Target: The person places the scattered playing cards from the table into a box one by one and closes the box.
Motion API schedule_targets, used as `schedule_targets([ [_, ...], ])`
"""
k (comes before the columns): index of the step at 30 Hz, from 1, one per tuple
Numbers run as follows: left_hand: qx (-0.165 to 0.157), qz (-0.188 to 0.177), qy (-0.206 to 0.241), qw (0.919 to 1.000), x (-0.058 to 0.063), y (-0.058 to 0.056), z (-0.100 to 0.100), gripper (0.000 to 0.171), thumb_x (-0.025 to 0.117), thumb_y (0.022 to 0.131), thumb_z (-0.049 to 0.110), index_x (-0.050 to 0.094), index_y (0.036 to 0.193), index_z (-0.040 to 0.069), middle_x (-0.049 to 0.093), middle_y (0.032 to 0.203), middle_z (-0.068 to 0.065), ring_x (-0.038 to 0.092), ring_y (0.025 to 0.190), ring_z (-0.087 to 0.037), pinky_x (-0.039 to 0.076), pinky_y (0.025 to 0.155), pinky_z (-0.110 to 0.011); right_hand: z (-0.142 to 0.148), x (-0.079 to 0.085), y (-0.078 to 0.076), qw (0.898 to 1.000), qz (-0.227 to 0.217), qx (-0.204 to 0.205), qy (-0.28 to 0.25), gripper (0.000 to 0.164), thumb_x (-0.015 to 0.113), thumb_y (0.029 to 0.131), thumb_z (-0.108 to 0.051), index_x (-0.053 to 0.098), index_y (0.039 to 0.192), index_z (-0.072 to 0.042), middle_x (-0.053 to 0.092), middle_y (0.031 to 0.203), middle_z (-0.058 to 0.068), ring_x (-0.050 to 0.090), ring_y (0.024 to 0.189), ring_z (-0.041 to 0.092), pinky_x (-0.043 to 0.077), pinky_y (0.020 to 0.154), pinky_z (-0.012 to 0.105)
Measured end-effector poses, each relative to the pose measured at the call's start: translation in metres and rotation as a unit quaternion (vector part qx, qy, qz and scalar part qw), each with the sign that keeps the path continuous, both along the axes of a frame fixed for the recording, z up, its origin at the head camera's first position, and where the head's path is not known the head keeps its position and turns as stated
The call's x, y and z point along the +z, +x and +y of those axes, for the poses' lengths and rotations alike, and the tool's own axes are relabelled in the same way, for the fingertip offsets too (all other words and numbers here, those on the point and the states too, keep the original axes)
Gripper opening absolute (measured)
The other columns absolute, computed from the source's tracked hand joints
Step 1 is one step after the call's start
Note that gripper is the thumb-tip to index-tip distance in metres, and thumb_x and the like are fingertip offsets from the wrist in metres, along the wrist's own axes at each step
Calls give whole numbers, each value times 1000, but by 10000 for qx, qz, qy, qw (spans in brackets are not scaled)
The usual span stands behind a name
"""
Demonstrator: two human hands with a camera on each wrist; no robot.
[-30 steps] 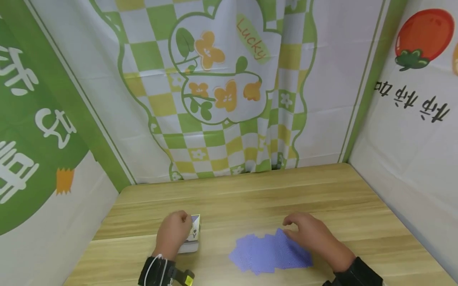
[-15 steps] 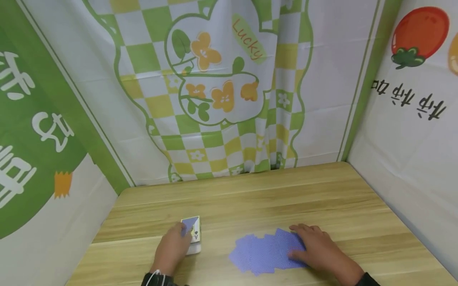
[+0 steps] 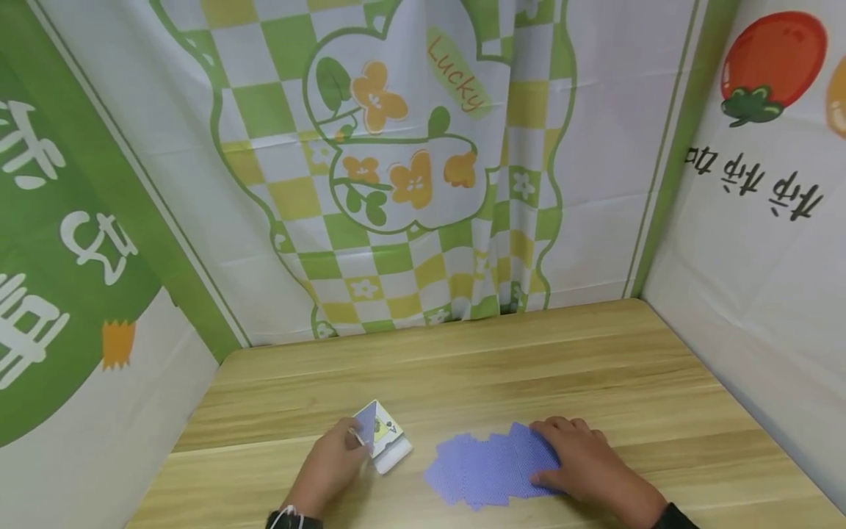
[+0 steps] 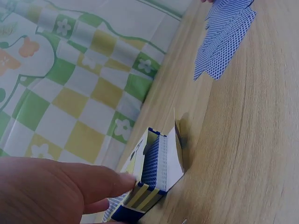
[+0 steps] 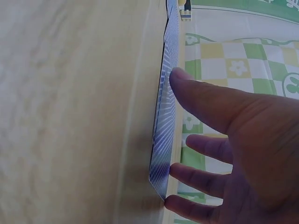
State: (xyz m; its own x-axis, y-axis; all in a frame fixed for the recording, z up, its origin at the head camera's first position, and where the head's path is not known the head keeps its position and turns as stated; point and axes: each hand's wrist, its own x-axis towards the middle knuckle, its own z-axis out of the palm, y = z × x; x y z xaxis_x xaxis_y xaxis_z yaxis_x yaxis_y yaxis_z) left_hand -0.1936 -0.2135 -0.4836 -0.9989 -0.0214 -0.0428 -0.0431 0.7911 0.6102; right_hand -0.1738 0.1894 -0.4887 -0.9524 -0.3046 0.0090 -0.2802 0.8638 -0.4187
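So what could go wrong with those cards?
The card box has its flap open, so the cards inside might slide out if the left hand tips it. The spread cards only overlap loosely, so the right hand at their end could knock them apart.

Wood-grain table (image 3: 476, 375); behind it, green-yellow checked cloth (image 3: 396, 169); white right wall (image 3: 747, 257) printed with 1 red fruit (image 3: 776, 59).

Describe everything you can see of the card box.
The card box, seemingly thin cardboard, shows an ace on its upper face and blue-yellow edges. Its white flap is open, exposing cards inside. Pinched by the left hand, it is left of the spread cards, opening roughly toward them; table contact is unclear.
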Motion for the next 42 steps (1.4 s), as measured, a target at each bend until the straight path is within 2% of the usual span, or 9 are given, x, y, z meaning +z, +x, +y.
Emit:
schedule_targets([
  [4,-179,136,212,9995,-9,-2,0,51,83,81,28,63,120,4,65,92,-6,58,78,-17,50,67,-36,0,0,1,9999,-154,-59,37,82,87,70,-54,61,137,-14,60,130,7,53,122,36,42,95,64],
  [9,-180,463,-241,9985,-21,-3,8,65,88,74,35,64,126,4,69,106,-10,64,95,-24,53,81,-47,0,2,2,9992,-363,-136,17,89,92,64,-50,60,139,-15,59,127,8,51,118,32,41,94,60],
  [14,-110,965,-622,9933,-28,3,18,60,84,76,28,65,126,4,70,109,-11,65,98,-30,52,85,-52,1,5,3,9990,-411,-187,32,89,94,63,-46,59,139,-14,58,122,9,50,111,29,41,90,54],
  [19,-45,1226,-609,9906,-28,8,23,51,82,78,24,68,124,7,66,95,-2,61,88,-21,52,78,-45,3,5,3,9988,-433,-237,-38,93,95,60,-46,59,138,-11,57,116,11,48,105,28,40,88,52],
  [24,56,1062,-209,9941,-26,10,21,47,77,86,24,66,129,9,66,95,-3,62,89,-21,54,80,-45,3,1,0,9982,-520,-265,-151,96,96,57,-47,59,138,-9,55,111,9,45,101,26,39,89,51],
  [27,240,756,118,9968,-23,10,18,48,70,94,31,62,136,9,71,106,-14,67,98,-32,54,87,-54,2,1,0,9981,-529,-260,-199,98,96,56,-47,58,138,-8,52,107,7,43,98,24,38,87,48],
  [30,490,388,669,9958,-18,10,15,53,62,99,40,57,142,10,70,116,-23,68,103,-39,56,84,-54,1,2,0,9978,-537,-267,-277,98,97,56,-45,58,138,-7,50,105,6,41,95,24,37,85,46],
  [35,801,-118,2054,9753,-12,8,9,59,55,102,46,49,148,9,63,125,-30,69,87,-28,57,68,-37,0,5,1,9976,-565,-267,-312,98,97,56,-45,58,138,-8,51,108,7,42,97,24,37,85,46],
  [42,711,-527,3595,9290,-14,5,5,66,55,104,37,31,155,2,46,141,-39,66,112,-36,57,91,-43,1,4,1,9984,-517,-158,-142,97,95,58,-49,58,139,-10,55,111,7,45,100,24,40,85,48],
])
